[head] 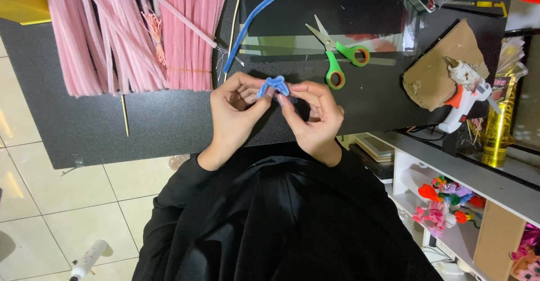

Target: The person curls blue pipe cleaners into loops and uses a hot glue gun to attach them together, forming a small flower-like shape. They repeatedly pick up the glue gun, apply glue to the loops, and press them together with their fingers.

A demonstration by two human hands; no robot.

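from my remote seat i see both hands meeting over the near edge of the black counter [140, 129]. the left hand [233, 112] is curled nearly closed, thumb and forefinger pinching the left end of a small blue pipe-cleaner piece [274, 85] bent into a bow-like shape. the right hand [315, 118] is likewise nearly closed, its fingertips nipping the right end. the piece sits between the two hands, lifted just above the counter at roughly dead centre of my view.

to do this pinch well, i judge the grip should stay close to the middle knot so the loops do not unwind, with both thumbs pressing evenly; the exact fold under the fingertips is hidden, so i may be misreading the shape.

at 12 o'clock from the hands lies a straight blue pipe cleaner [250, 28], and at 1 o'clock a pair of scissors [337, 56] with green and orange handles, blades closed. at 10 o'clock a thick bundle of pink pipe cleaners [129, 34] hangs across the counter. at 3 o'clock a white glue gun [464, 93] rests on a scrap of brown cardboard [433, 70]. below it a white shelf [450, 168] holds colourful craft bits. pale floor tiles [56, 202] show at 8 o'clock.
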